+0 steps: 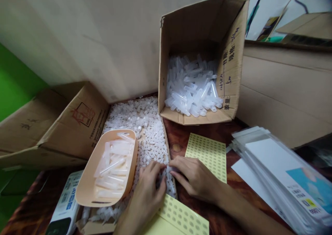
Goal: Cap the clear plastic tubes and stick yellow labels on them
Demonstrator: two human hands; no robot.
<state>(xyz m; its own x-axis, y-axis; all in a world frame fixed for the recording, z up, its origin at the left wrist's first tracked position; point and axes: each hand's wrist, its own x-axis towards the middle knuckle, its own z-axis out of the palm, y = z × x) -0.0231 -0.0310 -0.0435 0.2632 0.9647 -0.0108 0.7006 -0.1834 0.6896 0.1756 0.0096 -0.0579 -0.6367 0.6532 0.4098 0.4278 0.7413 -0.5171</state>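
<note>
My left hand and my right hand meet at the right edge of a tray of small white plastic pieces. Between their fingertips is a small translucent plastic tube, partly covered by the fingers. Both hands are closed on it, thumbs bent toward the index fingers. A yellow sticker sheet with rows of round grey labels lies beneath my left wrist. A second sticker sheet lies just behind my right hand, partly under the forearm.
A peach plastic basket holding clear tubes rests left of my hands. Behind stands a cardboard box full of translucent tubes. Another open carton is at left, above a white box-like device. Plastic-wrapped packs lie at right.
</note>
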